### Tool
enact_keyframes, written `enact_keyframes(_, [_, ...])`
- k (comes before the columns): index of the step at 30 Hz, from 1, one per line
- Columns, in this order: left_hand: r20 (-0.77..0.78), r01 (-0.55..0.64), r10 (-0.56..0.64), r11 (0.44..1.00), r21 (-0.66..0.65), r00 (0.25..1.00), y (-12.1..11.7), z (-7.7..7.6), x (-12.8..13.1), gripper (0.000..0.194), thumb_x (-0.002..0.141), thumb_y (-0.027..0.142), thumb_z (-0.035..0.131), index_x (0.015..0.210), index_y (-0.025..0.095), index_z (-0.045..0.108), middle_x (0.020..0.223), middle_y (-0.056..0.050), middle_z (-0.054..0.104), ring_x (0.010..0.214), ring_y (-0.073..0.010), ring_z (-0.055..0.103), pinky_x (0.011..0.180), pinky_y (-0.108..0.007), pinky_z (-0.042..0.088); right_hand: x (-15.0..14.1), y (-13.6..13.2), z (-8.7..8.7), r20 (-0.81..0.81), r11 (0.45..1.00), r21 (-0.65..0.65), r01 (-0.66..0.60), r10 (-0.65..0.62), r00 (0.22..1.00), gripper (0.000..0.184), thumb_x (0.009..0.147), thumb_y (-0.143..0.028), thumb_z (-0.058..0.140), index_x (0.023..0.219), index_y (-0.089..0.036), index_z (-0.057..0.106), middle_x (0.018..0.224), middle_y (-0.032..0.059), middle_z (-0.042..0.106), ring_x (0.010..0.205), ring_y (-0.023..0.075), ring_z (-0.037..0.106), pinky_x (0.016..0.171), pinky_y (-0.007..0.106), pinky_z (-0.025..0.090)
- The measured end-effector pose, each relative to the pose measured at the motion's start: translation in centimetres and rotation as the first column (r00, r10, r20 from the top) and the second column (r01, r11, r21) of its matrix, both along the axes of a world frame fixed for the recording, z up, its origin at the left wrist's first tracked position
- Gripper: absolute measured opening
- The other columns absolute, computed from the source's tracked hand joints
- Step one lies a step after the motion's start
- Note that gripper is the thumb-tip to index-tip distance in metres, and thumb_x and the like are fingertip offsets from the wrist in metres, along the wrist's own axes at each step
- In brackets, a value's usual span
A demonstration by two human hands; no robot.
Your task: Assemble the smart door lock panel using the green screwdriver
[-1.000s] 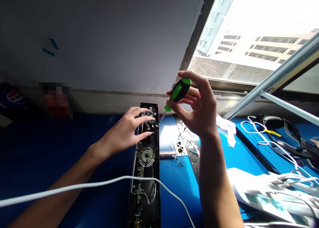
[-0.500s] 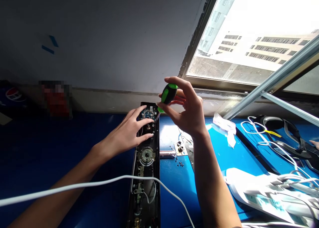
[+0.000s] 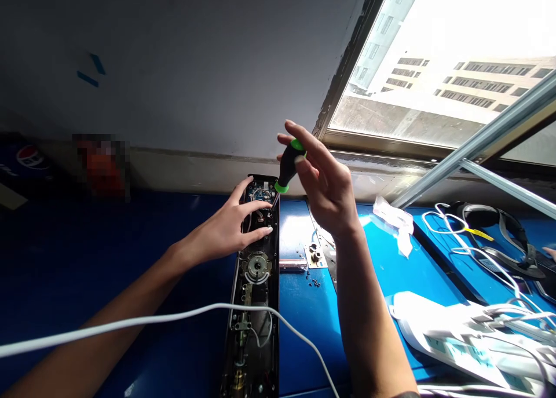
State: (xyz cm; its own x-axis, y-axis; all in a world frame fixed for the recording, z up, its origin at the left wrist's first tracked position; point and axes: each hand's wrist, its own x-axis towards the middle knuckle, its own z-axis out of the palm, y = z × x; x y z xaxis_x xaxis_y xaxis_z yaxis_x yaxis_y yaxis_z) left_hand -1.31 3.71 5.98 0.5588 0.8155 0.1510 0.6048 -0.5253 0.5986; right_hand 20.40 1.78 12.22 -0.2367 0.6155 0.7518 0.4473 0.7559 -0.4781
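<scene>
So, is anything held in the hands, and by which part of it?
The right hand holds a screwdriver by its black-and-green handle. The left hand grips nothing visible, fingers spread over the open housing.

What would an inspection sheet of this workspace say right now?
Surface: blue table, bright glare right of the housing; no spills seen.
Job's things: long black housing open, circuit board exposed; screwdriver angled down into it, tip unclear.
Clutter: loose dark screws, plate with round part, crumpled clear plastic, headset.
Hands: left spread over the housing; right holds the screwdriver.
Cables: white cable crosses the view over the housing; tangle at power strip.
Surroundings: wall, window, metal bar.
</scene>
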Motion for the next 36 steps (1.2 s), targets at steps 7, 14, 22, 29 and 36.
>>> enact_keyframes(7, [-0.014, -0.003, 0.002, 1.0, -0.028, 1.0, -0.3, 0.7, 0.1, 0.06, 0.09, 0.063, 0.068, 0.142, 0.032, 0.066, 0.178, -0.001, 0.003, 0.16, -0.0405, 0.024, 0.132, -0.05, 0.023, 0.2, 0.0, 0.1, -0.105, 0.991, 0.115, 0.074, -0.062, 0.993, 0.028, 0.098, -0.028, 0.068, 0.125, -0.029, 0.073, 0.116, 0.0051, 0.068, 0.098, 0.0194, 0.069, 0.08, 0.036, 0.065])
enact_keyframes(14, [-0.002, 0.006, -0.006, 1.0, -0.027, 1.0, -0.4, 0.8, 0.1, 0.06, 0.09, 0.06, 0.07, 0.143, 0.033, 0.065, 0.178, 0.0, 0.002, 0.16, -0.0402, 0.026, 0.132, -0.049, 0.023, 0.4, -0.6, 0.7, -0.099, 0.997, 0.061, -0.052, 0.058, 0.993, 0.031, 0.101, -0.024, 0.061, 0.131, -0.028, 0.07, 0.122, 0.0052, 0.072, 0.11, 0.0238, 0.072, 0.092, 0.046, 0.066])
enact_keyframes(22, [0.002, 0.006, -0.006, 1.0, -0.02, 1.0, -0.5, 0.9, 0.0, 0.058, 0.091, 0.059, 0.069, 0.142, 0.032, 0.065, 0.178, 0.0, 0.004, 0.16, -0.0398, 0.024, 0.132, -0.05, 0.023, 0.6, -1.1, 1.2, -0.069, 1.0, 0.02, 0.006, -0.005, 0.998, 0.032, 0.105, -0.033, 0.055, 0.134, -0.032, 0.07, 0.125, 0.0066, 0.072, 0.113, 0.0256, 0.071, 0.098, 0.047, 0.064])
enact_keyframes(29, [0.005, 0.018, -0.018, 1.0, -0.013, 1.0, -0.3, 0.9, -0.1, 0.058, 0.091, 0.062, 0.067, 0.142, 0.034, 0.066, 0.178, 0.002, 0.007, 0.159, -0.0399, 0.029, 0.131, -0.051, 0.028, 0.4, -0.9, 0.9, -0.122, 0.994, 0.112, 0.021, -0.007, 0.992, 0.025, 0.093, -0.025, 0.075, 0.117, -0.033, 0.078, 0.108, 0.0042, 0.069, 0.096, 0.0214, 0.069, 0.082, 0.041, 0.065])
enact_keyframes(36, [0.007, 0.003, -0.003, 1.0, -0.01, 1.0, -0.4, 1.0, -0.1, 0.06, 0.091, 0.063, 0.067, 0.142, 0.033, 0.065, 0.177, 0.0, 0.008, 0.158, -0.0401, 0.029, 0.131, -0.051, 0.028, 0.3, -0.7, 0.7, -0.099, 0.999, 0.035, -0.041, 0.044, 0.994, 0.033, 0.102, -0.025, 0.059, 0.132, -0.034, 0.071, 0.123, 0.0031, 0.072, 0.109, 0.0222, 0.071, 0.093, 0.043, 0.063])
